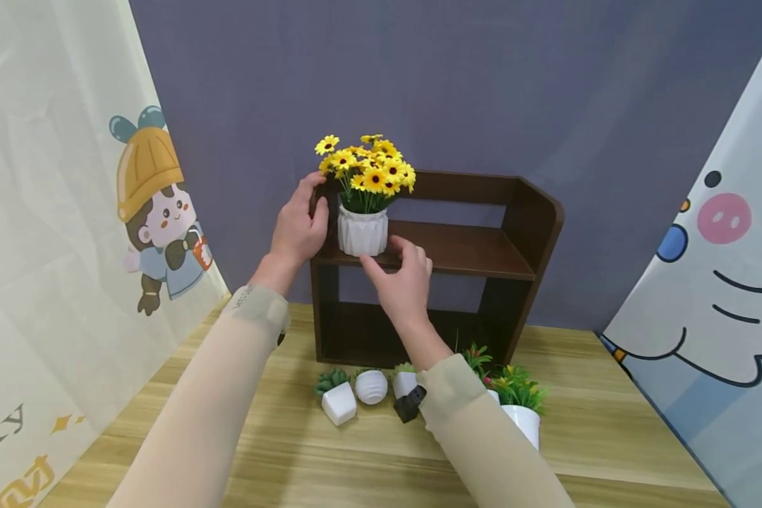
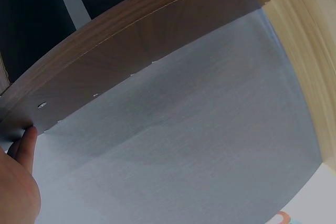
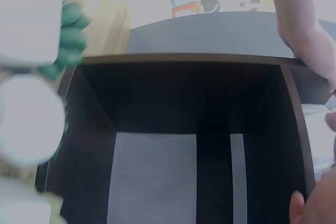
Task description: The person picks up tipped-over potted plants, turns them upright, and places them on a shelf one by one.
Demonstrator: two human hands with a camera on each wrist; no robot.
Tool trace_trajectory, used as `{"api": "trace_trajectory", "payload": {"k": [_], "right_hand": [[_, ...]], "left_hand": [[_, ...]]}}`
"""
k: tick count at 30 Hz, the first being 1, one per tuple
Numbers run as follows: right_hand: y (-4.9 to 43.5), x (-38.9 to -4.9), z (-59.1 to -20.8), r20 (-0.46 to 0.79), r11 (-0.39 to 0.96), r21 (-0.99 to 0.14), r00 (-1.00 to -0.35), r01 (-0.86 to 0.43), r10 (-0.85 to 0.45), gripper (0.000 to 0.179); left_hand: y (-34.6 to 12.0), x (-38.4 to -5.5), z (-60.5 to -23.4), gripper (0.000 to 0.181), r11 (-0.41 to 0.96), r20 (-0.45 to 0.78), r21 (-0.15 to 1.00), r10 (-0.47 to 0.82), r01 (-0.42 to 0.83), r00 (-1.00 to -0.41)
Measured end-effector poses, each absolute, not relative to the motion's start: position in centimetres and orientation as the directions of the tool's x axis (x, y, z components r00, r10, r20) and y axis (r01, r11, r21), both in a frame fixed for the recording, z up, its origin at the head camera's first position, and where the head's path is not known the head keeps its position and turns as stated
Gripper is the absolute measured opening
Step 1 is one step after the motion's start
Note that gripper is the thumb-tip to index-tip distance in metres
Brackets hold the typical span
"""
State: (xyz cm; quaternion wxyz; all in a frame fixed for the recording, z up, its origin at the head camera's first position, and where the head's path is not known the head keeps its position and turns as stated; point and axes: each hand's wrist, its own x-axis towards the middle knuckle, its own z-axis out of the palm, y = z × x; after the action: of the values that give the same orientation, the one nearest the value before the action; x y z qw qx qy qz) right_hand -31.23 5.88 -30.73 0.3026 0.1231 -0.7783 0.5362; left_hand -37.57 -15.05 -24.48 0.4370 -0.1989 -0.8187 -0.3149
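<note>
In the head view, a white fluted pot of yellow daisy-like flowers [image 1: 363, 234] stands upright at the left end of the upper board of a dark brown two-tier shelf [image 1: 463, 247]. My left hand [image 1: 300, 224] is left of the pot, its fingers at the shelf's left side panel; in the left wrist view a fairly straight finger [image 2: 27, 148] touches that panel's outer face. At the pot's lower right is my right hand [image 1: 408, 282], thumb and forefinger spread beside its base. Whether they touch the pot is hard to tell.
Small white-potted succulents [image 1: 339, 403], a round white pot [image 1: 371, 386] and a dark little pot [image 1: 409, 405] stand in front of the shelf on the wooden table [image 1: 317, 466]. A leafy plant in a white pot [image 1: 523, 423] is partly behind my right sleeve.
</note>
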Motion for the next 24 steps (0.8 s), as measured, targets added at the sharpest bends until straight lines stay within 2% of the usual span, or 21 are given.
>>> {"api": "trace_trajectory", "payload": {"k": [4, 9, 15, 24], "right_hand": [[7.7, -30.0, -30.9, 0.619, 0.347, -0.750, -0.783, -0.563, 0.066, 0.070], [10.1, -28.3, -31.2, 0.602, 0.357, -0.742, -0.798, -0.567, -0.019, 0.070], [13.4, -26.6, -32.6, 0.528, 0.416, -0.745, -0.843, -0.520, -0.109, 0.070], [19.8, -24.8, -35.7, 0.476, 0.527, -0.695, -0.863, -0.489, -0.171, 0.064]], "left_hand": [[-15.0, -37.6, -24.4, 0.046, 0.724, 0.837, 0.346, 0.050, 0.597, -0.546], [-15.0, -37.5, -24.4, 0.047, 0.718, 0.828, 0.359, 0.051, 0.597, -0.558], [-15.1, -37.3, -24.5, 0.047, 0.711, 0.831, 0.364, 0.045, 0.602, -0.555], [-15.1, -37.4, -24.6, 0.047, 0.708, 0.838, 0.356, 0.048, 0.610, -0.544]]}}
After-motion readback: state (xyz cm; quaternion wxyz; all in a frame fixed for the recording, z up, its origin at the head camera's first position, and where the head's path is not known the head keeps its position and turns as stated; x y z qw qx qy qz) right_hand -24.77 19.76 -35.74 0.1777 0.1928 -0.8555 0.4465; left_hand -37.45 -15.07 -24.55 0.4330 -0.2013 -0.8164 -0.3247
